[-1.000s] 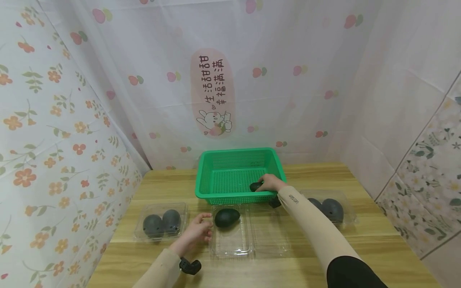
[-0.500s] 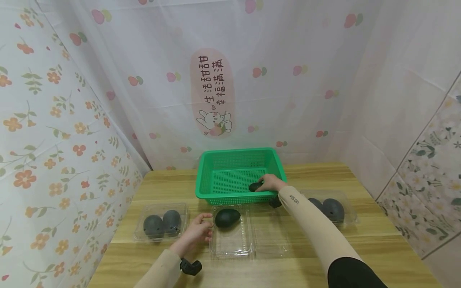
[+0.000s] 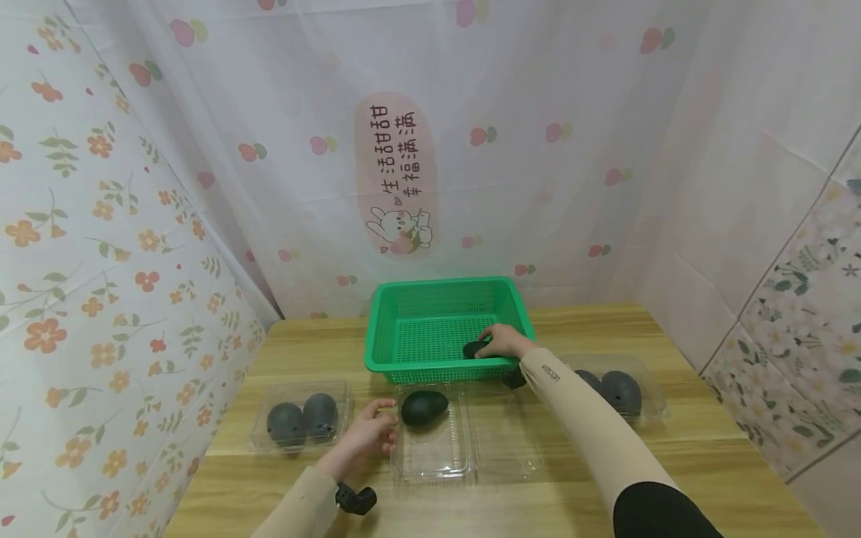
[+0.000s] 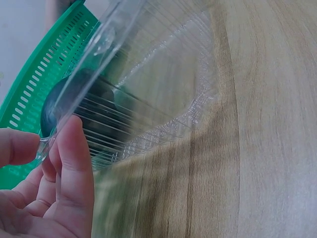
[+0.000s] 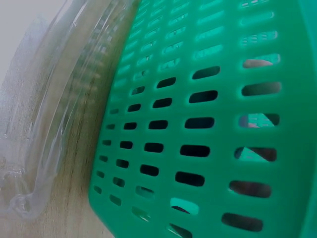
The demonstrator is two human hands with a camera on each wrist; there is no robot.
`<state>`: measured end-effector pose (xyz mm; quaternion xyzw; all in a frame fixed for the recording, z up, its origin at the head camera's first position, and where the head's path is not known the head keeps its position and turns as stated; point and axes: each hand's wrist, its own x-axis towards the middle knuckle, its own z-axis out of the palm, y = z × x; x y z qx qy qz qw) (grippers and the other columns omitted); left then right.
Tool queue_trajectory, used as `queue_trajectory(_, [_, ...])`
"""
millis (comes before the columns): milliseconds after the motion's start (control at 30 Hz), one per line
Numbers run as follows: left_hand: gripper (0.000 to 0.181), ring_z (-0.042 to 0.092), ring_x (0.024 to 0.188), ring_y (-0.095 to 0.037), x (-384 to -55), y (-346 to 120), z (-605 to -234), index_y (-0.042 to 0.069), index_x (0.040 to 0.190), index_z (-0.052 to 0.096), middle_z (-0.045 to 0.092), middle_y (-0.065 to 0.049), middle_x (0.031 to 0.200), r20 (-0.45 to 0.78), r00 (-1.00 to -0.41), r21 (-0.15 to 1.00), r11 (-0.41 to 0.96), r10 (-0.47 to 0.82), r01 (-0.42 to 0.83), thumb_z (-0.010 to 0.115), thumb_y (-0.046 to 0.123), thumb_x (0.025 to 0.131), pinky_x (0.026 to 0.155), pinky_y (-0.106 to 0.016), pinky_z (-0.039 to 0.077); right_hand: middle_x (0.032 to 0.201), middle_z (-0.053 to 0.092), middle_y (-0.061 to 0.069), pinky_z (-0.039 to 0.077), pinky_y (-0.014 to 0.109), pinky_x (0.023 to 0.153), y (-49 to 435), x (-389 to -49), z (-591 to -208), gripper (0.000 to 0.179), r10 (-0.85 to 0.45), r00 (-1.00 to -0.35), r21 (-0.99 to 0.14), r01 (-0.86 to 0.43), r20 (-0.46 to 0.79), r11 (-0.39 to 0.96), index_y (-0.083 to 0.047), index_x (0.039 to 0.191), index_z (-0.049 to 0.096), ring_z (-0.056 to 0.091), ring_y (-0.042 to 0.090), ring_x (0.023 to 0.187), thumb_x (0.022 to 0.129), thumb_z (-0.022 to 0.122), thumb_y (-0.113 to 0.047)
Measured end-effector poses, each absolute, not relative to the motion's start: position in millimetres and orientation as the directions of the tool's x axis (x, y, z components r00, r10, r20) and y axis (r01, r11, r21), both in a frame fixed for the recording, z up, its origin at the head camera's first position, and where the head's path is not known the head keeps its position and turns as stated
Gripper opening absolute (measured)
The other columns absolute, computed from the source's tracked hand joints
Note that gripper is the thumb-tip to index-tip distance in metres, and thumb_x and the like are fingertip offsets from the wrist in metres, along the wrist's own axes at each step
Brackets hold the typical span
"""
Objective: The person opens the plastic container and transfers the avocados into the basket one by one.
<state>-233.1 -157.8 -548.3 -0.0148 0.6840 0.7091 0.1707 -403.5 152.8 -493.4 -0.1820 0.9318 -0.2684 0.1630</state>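
Observation:
An open clear plastic clamshell box (image 3: pixel 433 453) lies on the table with one dark green avocado (image 3: pixel 424 409) at its far end. At its left side is my left hand (image 3: pixel 366 433); the left wrist view shows thumb and finger pinching the box's rim (image 4: pixel 45 144). Over the near right of a green basket (image 3: pixel 430 366) reaches my right hand (image 3: pixel 506 341), its fingers around another dark avocado (image 3: pixel 474 350) inside. The basket wall (image 5: pixel 223 101) fills most of the right wrist view and hides that hand's grip.
A closed clear box (image 3: pixel 258 441) with two dark avocados (image 3: pixel 286 423) sits at the left. Another such box (image 3: pixel 649 388) stands at the right, partly behind my right forearm. The open box's lid (image 3: pixel 507 441) lies flat beside its base. A patterned curtain (image 3: pixel 538 187) hangs behind the table.
My right hand and the avocado it holds have shifted very slightly left within the basket. The left hand and the open box have stayed put.

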Motion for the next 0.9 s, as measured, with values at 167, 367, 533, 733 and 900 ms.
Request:
queue_trajectory(167, [0.049,0.052,0.063,-0.012,-233.4,-157.3,-546.8,-0.007,0.137,0.031,0.048,-0.006,0.08,-0.254,-0.941,0.965,-0.008,0.225,-0.262,0.05,0.003,0.093,0.054,-0.026,0.051,0.133,0.053,0.021,0.049,0.047,0.091,154.1,-402.9,-492.1,0.053,-0.425,-0.885,-0.579,-0.248,-0.19,0.776,0.002,0.131,0.057,0.053,0.036,0.117,0.088,0.072,-0.026])
queue_trajectory(367, [0.048,0.051,0.063,-0.012,-232.4,-157.3,-547.0,-0.007,0.136,0.032,0.049,-0.007,0.08,-0.241,-0.942,0.968,-0.017,0.233,-0.252,0.05,0.003,0.093,0.054,-0.026,0.051,0.13,0.055,0.022,0.049,0.047,0.091,155.4,-398.1,-486.7,0.054,-0.422,-0.892,-0.61,-0.245,-0.162,0.754,0.003,0.133,0.054,0.054,0.037,0.117,0.089,0.071,-0.024])
queue_trajectory(533, [0.047,0.052,0.063,-0.012,-230.9,-158.2,-547.3,-0.007,0.135,0.033,0.049,-0.007,0.079,-0.235,-0.944,0.97,-0.009,0.23,-0.243,0.05,0.002,0.093,0.054,-0.026,0.051,0.128,0.055,0.024,0.049,0.049,0.091,155.6,-392.6,-480.6,0.055,-0.429,-0.895,-0.628,-0.265,-0.122,0.732,0.003,0.134,0.054,0.053,0.039,0.117,0.089,0.071,-0.023])
queue_trajectory(733, [0.047,0.052,0.062,-0.013,-230.6,-158.2,-545.9,-0.008,0.136,0.032,0.049,-0.006,0.078,-0.227,-0.944,0.971,-0.021,0.238,-0.239,0.05,0.002,0.093,0.054,-0.026,0.051,0.129,0.054,0.025,0.048,0.051,0.092,158.3,-390.9,-475.9,0.053,-0.418,-0.908,-0.67,-0.286,-0.04,0.685,0.002,0.135,0.052,0.053,0.039,0.116,0.09,0.069,-0.021])
queue_trajectory(900, [0.047,0.05,0.062,-0.012,-231.0,-157.4,-545.2,-0.007,0.136,0.032,0.048,-0.006,0.078,-0.231,-0.943,0.97,-0.022,0.238,-0.243,0.05,0.003,0.093,0.053,-0.026,0.05,0.133,0.052,0.025,0.047,0.051,0.094,158.9,-385.1,-468.5,0.054,-0.425,-0.905,-0.722,-0.298,0.006,0.625,0.0,0.137,0.051,0.053,0.039,0.118,0.091,0.068,-0.022])
